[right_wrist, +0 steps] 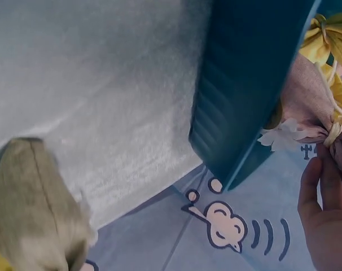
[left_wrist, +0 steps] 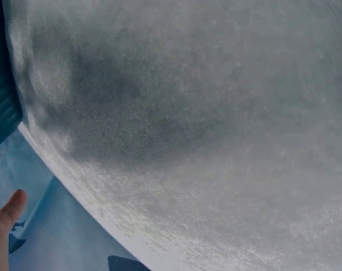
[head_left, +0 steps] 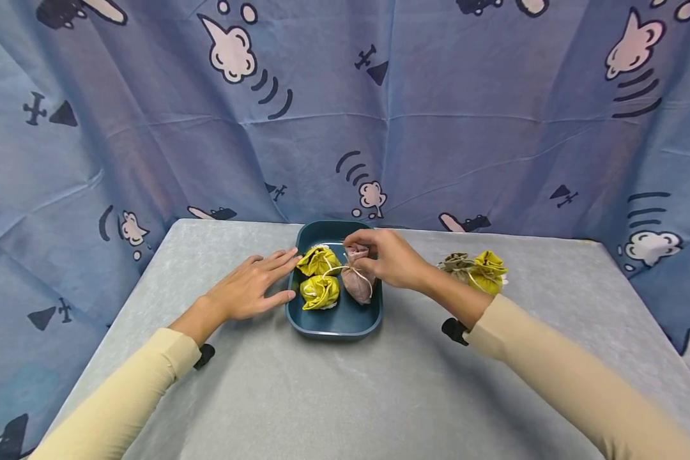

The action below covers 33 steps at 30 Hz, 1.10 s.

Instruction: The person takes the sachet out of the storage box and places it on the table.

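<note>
A dark teal tray (head_left: 335, 327) sits mid-table with two yellow drawstring pouches (head_left: 319, 260) (head_left: 320, 292) in its left half. My right hand (head_left: 354, 246) pinches the tied neck of a mauve pouch (head_left: 358, 283) that stands in the tray's right half. In the right wrist view the mauve pouch (right_wrist: 307, 101) pokes past the tray's wall (right_wrist: 244, 84), with my fingers (right_wrist: 323, 195) at its cord. My left hand (head_left: 276, 276) lies flat on the table, its straight fingers against the tray's left rim and holding nothing. The left wrist view shows only a thumb (left_wrist: 8, 212) and a tray corner (left_wrist: 0, 84).
A beige pouch (head_left: 457, 262) and a yellow pouch (head_left: 489, 271) lie together on the grey table (head_left: 345, 396) right of the tray, behind my right forearm. A blue printed cloth (head_left: 379, 128) hangs behind and around the table.
</note>
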Each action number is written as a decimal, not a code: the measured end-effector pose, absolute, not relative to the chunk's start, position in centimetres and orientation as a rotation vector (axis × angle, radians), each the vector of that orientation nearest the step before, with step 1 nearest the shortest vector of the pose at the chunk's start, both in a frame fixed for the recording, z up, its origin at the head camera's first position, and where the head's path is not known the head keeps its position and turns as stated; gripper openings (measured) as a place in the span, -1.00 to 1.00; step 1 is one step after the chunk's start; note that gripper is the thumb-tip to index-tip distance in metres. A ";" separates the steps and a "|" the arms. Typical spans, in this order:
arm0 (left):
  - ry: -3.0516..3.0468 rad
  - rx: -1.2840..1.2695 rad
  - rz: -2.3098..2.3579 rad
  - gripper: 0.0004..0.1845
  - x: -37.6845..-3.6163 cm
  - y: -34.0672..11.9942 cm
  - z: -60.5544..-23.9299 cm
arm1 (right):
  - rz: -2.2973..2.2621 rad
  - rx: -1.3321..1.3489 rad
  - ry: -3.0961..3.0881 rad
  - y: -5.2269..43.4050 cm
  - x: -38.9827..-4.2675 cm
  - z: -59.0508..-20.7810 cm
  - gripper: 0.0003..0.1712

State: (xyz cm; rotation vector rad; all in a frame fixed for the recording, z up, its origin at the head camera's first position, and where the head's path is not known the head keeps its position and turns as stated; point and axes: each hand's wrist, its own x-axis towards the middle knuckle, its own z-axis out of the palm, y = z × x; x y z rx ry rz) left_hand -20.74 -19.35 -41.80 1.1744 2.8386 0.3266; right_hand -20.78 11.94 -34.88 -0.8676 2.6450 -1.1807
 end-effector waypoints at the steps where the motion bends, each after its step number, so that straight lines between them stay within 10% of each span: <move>1: 2.839 1.173 0.323 -0.21 -20.8 -19.4 -41.8 | -1.179 -0.869 2.655 12.0 -20.7 -34.7 -0.63; 33: 2.843 1.189 0.294 -0.22 -20.9 -19.4 -41.8 | -1.068 -0.892 2.853 18.4 -20.0 -28.2 -0.60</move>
